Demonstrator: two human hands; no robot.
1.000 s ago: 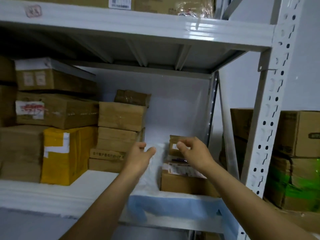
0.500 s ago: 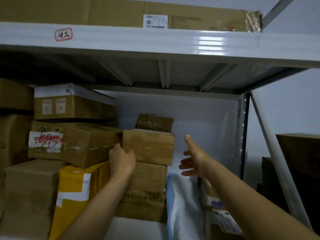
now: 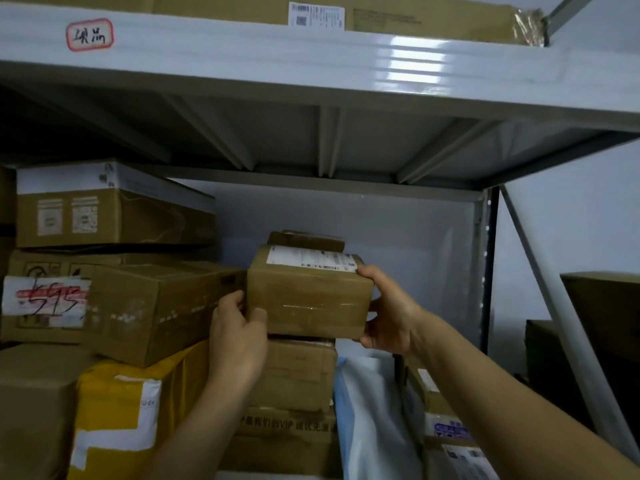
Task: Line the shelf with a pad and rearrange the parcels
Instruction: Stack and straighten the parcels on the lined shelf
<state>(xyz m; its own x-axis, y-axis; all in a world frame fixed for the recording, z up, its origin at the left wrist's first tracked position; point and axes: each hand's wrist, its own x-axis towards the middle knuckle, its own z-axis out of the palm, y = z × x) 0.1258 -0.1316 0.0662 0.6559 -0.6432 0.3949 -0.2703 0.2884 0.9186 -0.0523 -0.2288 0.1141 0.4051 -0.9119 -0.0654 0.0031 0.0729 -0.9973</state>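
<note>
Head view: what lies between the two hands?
A labelled cardboard box, held at its ends by the left hand and right hand, seen in the head view.

I've got a brown carton (image 3: 308, 299) dead centre, with a white barcode label on top. Eight o'clock: yellow parcel (image 3: 138, 407), white tape. Nine o'clock: white label (image 3: 45, 301) scrawled in red. Five o'clock: pale blue-and-white pad (image 3: 367, 410). Eleven o'clock: red-outlined tag (image 3: 90, 34).

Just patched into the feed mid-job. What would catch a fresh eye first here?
The left hand and right hand grip a brown labelled parcel at the top of the middle stack, dead centre. A bright yellow parcel sits lower left, with a red-scrawled label on a box at far left. A blue-and-white pad shows just right of the stack.
</note>
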